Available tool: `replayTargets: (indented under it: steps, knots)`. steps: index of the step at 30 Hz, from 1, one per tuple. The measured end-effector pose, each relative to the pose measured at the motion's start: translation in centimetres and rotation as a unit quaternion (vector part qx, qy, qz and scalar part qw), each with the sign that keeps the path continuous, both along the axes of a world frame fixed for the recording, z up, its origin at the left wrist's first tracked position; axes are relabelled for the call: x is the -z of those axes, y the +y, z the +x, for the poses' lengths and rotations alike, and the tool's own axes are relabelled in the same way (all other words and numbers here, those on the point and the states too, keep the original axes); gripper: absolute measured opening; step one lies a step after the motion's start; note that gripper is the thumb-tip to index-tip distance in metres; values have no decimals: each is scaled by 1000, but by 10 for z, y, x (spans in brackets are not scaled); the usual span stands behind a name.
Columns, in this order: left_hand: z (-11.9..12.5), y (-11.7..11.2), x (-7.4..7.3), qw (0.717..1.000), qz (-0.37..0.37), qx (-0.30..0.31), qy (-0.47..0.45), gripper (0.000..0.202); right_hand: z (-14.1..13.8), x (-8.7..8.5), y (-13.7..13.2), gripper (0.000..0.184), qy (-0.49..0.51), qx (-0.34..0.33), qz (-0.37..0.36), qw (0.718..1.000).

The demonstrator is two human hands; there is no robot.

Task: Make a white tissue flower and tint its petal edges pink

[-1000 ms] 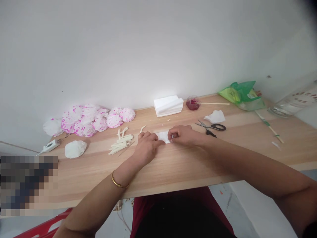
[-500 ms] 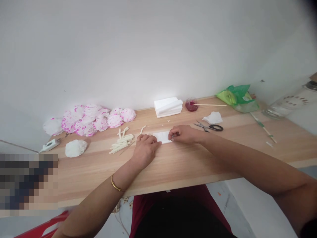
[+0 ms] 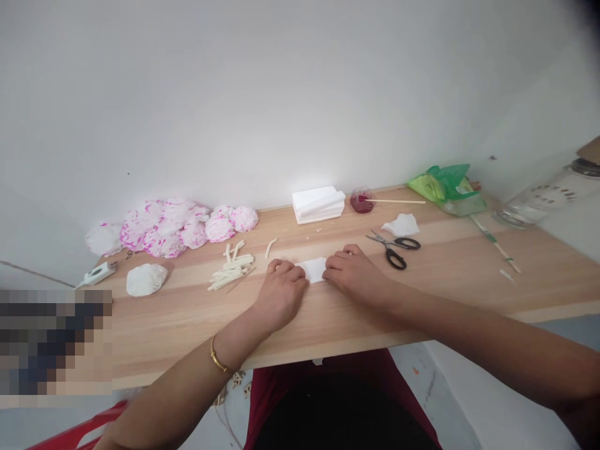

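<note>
A folded white tissue (image 3: 314, 270) lies on the wooden table between my two hands. The fingers of my left hand (image 3: 284, 290) are curled and closed on its left end. At its right end, my right hand (image 3: 354, 275) grips it with bent fingers; the fingertips are partly hidden. Just right of that hand lie scissors (image 3: 396, 247) with black handles, blades spread. Left of my left hand is a pile of pale cream sticks (image 3: 232, 270), with one more stick (image 3: 270, 248) lying apart. A stack of white tissues (image 3: 319, 205) stands behind the folded one.
Pink-edged paper flowers (image 3: 164, 228) line the back left, with a white paper ball (image 3: 146, 279) in front. A small pot of dark red liquid (image 3: 362, 200) holds a thin stick. Rightward are a torn tissue (image 3: 401, 225), a green plastic bag (image 3: 450, 187) and a glass jar (image 3: 539, 194).
My right hand has shifted slightly down, its fingers now over the tissue's right end. Both scissor handles now show. My left hand has moved slightly right and down, staying on the tissue.
</note>
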State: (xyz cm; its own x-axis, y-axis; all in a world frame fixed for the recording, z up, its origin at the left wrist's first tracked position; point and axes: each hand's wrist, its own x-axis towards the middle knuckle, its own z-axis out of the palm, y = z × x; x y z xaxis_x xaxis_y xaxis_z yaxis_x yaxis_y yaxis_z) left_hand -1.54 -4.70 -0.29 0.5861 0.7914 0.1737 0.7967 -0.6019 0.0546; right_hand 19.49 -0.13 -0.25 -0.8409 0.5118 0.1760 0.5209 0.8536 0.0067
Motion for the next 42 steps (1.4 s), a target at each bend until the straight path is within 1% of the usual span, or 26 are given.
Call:
replayTargets:
  steps: [3,5,6,8,11,14,16,18,20,21,22,23,25,26,29,30,31,32,33,36,38,42]
  knots:
    - [5,-14,-2,1000,-2,-10,-7,15,-3,-2,-5,22,-28,-11,14,999]
    - [7,-18,0,999,-7,-33,-38,15,-6,-4,-2,21,-32,-5,-6,999]
    - [8,-18,1,998,-8,-44,-52,15,-7,-5,1,19,-26,-2,-36,999]
    - [8,-16,3,997,-3,-55,-62,19,-7,-9,8,13,-4,-2,-123,992]
    - [9,-13,5,998,28,-46,-42,24,-4,-13,18,8,27,9,-233,972]
    - [8,-14,3,997,64,-31,-37,24,0,-18,24,9,46,9,-294,955]
    - [7,-14,-1,997,61,-28,-49,23,2,-24,26,9,66,7,-325,943]
    - [5,-10,-9,996,26,-36,-76,20,3,-33,27,12,99,14,-350,931]
    - [4,-4,-19,990,-32,-59,-122,15,2,-40,28,36,130,14,-361,923]
    - [4,0,-25,984,-65,-71,-149,14,1,-43,28,49,137,1,-355,925]
    - [4,4,-29,977,-93,-80,-177,13,0,-44,27,54,138,-13,-341,930]
    - [4,8,-34,969,-118,-84,-200,13,-2,-43,27,50,138,-27,-327,935]
    - [5,15,-38,952,-164,-97,-237,16,-4,-39,27,32,139,-42,-315,938]
    - [5,18,-37,941,-192,-111,-254,18,-5,-36,27,30,147,-41,-318,936]
    - [2,25,-27,892,-297,-161,-301,24,-4,-26,30,32,165,-21,-352,921]
    - [0,27,-22,876,-327,-167,-312,25,-4,-23,32,32,163,-11,-363,917]
    - [-1,29,-18,868,-340,-168,-321,25,-3,-21,34,31,159,-2,-373,914]
    - [-2,30,-14,869,-336,-163,-324,23,-3,-18,36,30,157,7,-379,912]
    - [-4,31,-11,878,-321,-153,-320,20,-3,-15,39,29,156,13,-381,911]
    - [-7,34,-8,921,-247,-116,-278,13,-3,-4,46,27,162,18,-371,914]
    - [-9,34,-9,940,-212,-108,-245,11,-3,1,50,28,162,15,-363,917]
    - [-14,36,-5,957,-177,-108,-203,10,-3,5,53,27,143,12,-351,925]
